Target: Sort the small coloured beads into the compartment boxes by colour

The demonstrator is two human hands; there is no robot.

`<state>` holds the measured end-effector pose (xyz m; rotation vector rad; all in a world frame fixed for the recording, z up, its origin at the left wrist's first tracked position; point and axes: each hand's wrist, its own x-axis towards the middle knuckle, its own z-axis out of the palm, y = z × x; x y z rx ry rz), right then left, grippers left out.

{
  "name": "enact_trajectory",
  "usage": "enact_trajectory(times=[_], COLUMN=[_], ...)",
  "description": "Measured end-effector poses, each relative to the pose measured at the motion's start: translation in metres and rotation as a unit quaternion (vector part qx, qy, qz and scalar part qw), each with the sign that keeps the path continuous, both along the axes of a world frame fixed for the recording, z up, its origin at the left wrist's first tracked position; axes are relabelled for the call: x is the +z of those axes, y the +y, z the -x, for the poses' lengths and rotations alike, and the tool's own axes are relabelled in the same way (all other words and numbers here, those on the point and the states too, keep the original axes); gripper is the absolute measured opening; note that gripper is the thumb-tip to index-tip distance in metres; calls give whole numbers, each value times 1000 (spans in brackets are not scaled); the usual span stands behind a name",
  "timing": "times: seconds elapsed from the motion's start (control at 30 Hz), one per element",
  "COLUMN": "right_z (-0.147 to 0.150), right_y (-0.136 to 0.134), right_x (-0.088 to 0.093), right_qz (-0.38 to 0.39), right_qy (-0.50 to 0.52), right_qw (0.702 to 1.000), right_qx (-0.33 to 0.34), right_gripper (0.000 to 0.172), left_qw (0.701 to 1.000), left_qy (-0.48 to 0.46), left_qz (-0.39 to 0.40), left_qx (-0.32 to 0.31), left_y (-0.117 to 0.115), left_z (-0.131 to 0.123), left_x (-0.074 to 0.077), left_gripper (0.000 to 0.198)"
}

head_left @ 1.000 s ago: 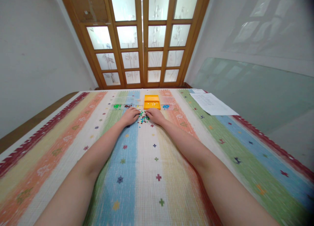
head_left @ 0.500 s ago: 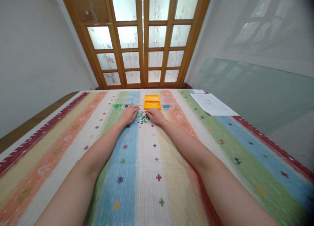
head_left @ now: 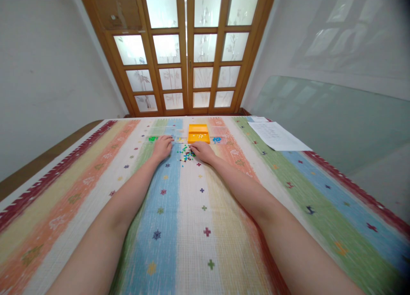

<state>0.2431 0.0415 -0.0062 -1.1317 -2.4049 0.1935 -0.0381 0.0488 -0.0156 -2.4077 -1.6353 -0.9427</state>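
Two bare hands reach over the cloth-covered surface (head_left: pixel 192 209); the left hand (head_left: pixel 162 148) is over the near side of a clear tray (head_left: pixel 158 129), just beside the green beads (head_left: pixel 151 139); its fingers bend down, but I cannot tell if they pinch a bead; the right hand (head_left: pixel 201 150) rests by the right edge of the mixed bead pile (head_left: pixel 186 154); its fingers look curled in, and I cannot tell what, if anything, they hold; the pile lies on the surface between the hands, nearer the right one; just past it sits the open yellow box (head_left: pixel 198 127) with pale beads (head_left: pixel 200 136) inside, and blue beads (head_left: pixel 217 139) lie to its right; to do this bit well, I think the left hand should be low over the tray, so a bead let go won't bounce in with the green ones; the right fingers should touch the pile softly, one bead at a time, so the rest don't roll away.
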Motion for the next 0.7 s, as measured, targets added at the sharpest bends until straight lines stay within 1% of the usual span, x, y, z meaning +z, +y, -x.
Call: enact_trajectory(times=[0.17,0.23,0.43,0.57,0.7], right_z=[1,1,1,1,0], right_y=[0,0,-1,-1,0], right_x=[0,0,2,1,-2], right_qz=[-4,-2,3,-1,-14], right_qy=[-1,-4,-5,-2,0], right_qw=[1000,1000,1000,1000,1000], right_qx=[-4,-5,-1,-1,-1], right_gripper=[34,34,34,33,33], left_qw=[994,990,987,985,987], left_qy=[55,69,83,85,82], left_qz=[33,42,61,58,54], left_qx=[-89,-112,-127,-135,-130], left_y=[-9,-10,-11,-12,-12], left_z=[-14,-16,-18,-24,-26], left_x=[4,4,4,3,1], left_gripper=[33,33,35,38,40])
